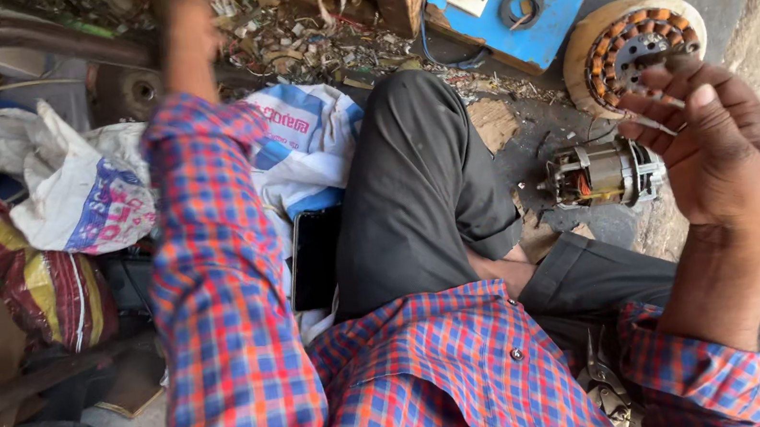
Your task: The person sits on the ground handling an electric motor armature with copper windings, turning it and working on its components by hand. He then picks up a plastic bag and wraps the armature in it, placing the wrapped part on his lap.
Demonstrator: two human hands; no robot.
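Fingers (675,100) of right hand (715,148) apparently pinch thin wires (651,98).

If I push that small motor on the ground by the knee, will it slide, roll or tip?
The motor lies on its side with a rounded metal body, so it may roll somewhat. Its copper windings and steel frame suggest it is heavy for its size. The gritty ground would probably resist sliding.

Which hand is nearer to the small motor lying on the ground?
The right hand is nearer, raised just right of the small motor. The left hand reaches far away, up to the left.
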